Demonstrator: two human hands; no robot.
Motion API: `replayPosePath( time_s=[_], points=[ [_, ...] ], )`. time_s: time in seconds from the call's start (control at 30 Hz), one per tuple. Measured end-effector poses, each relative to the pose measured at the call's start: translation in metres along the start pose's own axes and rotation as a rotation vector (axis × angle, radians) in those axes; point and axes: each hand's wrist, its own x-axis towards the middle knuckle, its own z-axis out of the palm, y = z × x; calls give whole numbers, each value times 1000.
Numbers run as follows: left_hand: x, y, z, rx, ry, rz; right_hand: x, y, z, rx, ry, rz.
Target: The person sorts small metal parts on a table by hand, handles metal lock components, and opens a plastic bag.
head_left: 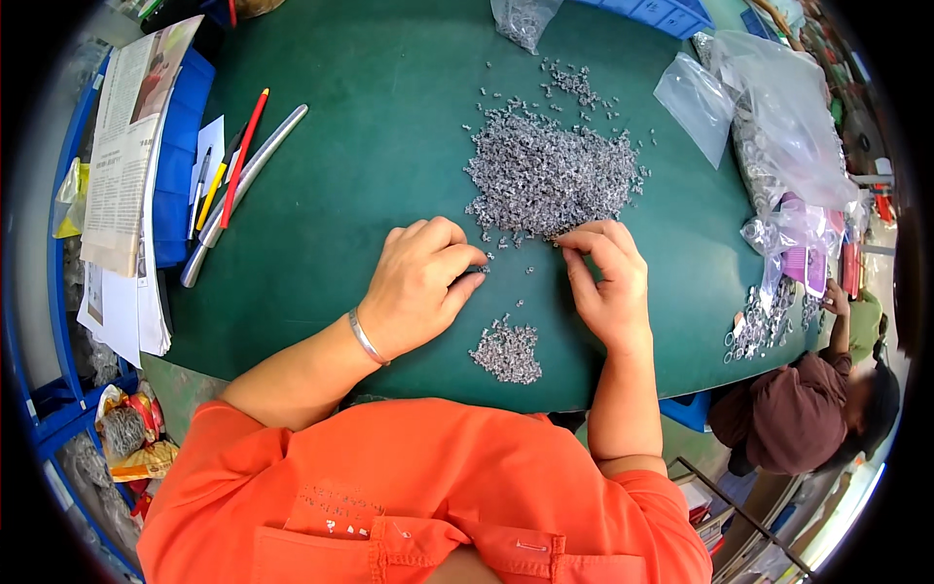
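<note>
On the green tabletop a large heap of small grey metal parts lies in front of me. A smaller pile of the same parts sits nearer my body, between my forearms. My left hand, with a metal bangle at its wrist, is curled by the heap's near left side; thumb and forefinger come together around something too tiny to name. At the heap's near right edge my right hand has its thumb and fingertips drawn together; what they pinch is too small to make out. A few loose parts lie between the two hands.
Left stands a blue bin with newspaper over it, beside pens and a red pencil. Plastic bags crowd the right side, with a blue crate at the back. Another person sits at right, handling metal rings.
</note>
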Motion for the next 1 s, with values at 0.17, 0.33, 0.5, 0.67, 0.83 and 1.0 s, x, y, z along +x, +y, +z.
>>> replayPosePath(
  time_s=[0.17,0.33,0.5,0.67,0.83,1.0],
  points=[
    [0,-1,2,-4,20,-10,0,-9,2,-105,-199,-97],
    [0,-1,1,-19,29,-6,-1,-10,2,-133,-240,-105],
    [1,-3,2,-27,61,-1,1,-18,10,-60,-250,-141],
    [1,-3,1,-48,83,-25,4,-25,29,-198,-227,-201],
    [1,-5,3,-42,129,-12,-1,-19,28,-162,-169,-173],
    [1,-1,-1,13,57,-6,2,-16,18,-166,-78,-98]
  ],
)
